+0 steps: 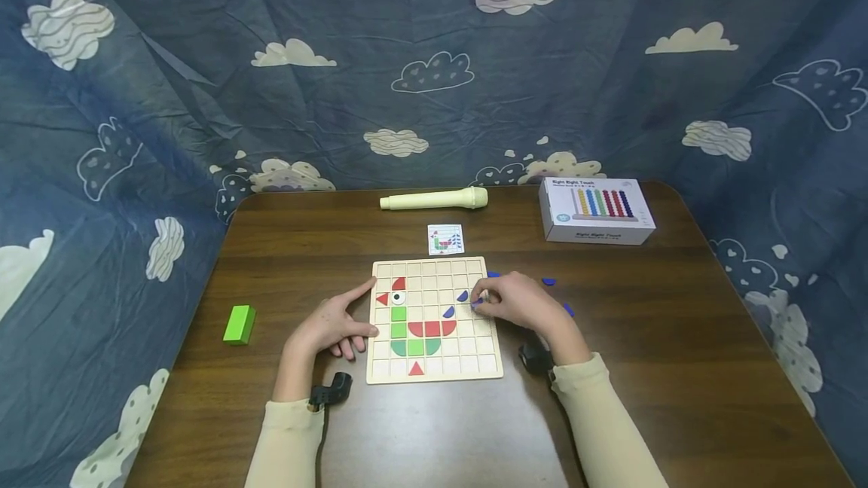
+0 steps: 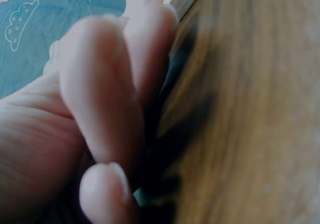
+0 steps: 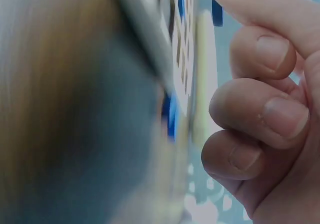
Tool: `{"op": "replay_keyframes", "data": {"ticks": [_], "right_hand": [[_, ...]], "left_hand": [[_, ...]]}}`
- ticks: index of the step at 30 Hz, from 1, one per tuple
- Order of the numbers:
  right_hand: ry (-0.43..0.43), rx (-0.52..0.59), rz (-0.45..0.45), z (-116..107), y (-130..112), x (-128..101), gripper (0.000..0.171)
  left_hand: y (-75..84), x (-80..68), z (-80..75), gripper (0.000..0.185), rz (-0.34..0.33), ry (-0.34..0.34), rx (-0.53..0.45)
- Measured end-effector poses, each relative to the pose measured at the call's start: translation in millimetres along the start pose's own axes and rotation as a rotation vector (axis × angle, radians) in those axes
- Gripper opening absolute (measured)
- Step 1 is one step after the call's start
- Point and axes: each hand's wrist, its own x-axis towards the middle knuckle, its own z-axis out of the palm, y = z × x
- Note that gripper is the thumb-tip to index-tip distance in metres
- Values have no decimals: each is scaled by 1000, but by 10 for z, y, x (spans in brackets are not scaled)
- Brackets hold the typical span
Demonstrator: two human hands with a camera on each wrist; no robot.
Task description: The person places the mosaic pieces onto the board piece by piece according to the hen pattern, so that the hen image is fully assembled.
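A wooden grid board (image 1: pixel 434 380) lies in front of me in the head view, with a bird-like pattern of pieces in its cells. Red pieces (image 1: pixel 432 329), green squares (image 1: pixel 398 313), a round eye piece (image 1: pixel 398 297) and two blue pieces (image 1: pixel 463 296) fill part of it. My right hand (image 1: pixel 522 301) pinches a small blue piece (image 3: pixel 217 12) between thumb and index finger over the board's right side, other fingers curled. At the left edge, my left hand (image 1: pixel 328 324) touches the board with extended thumb and index finger, its other fingers bent loosely.
Loose blue pieces (image 1: pixel 549 282) lie right of the board. Behind it are a pattern card (image 1: pixel 445 239), a pale yellow microphone-shaped object (image 1: pixel 434 199) and a white box (image 1: pixel 597 209). A green block (image 1: pixel 239 324) stands at the table's left.
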Motion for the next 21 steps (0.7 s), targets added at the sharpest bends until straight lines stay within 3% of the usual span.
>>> {"op": "replay_keyframes", "data": {"ticks": [5, 21], "right_hand": [[-27, -22, -64, 161, -140, 60, 8], [-31, -14, -19, 179, -127, 96, 9]], "left_hand": [[-6, 8, 11, 98, 1, -1, 1], [10, -13, -9, 98, -5, 0, 0]]}}
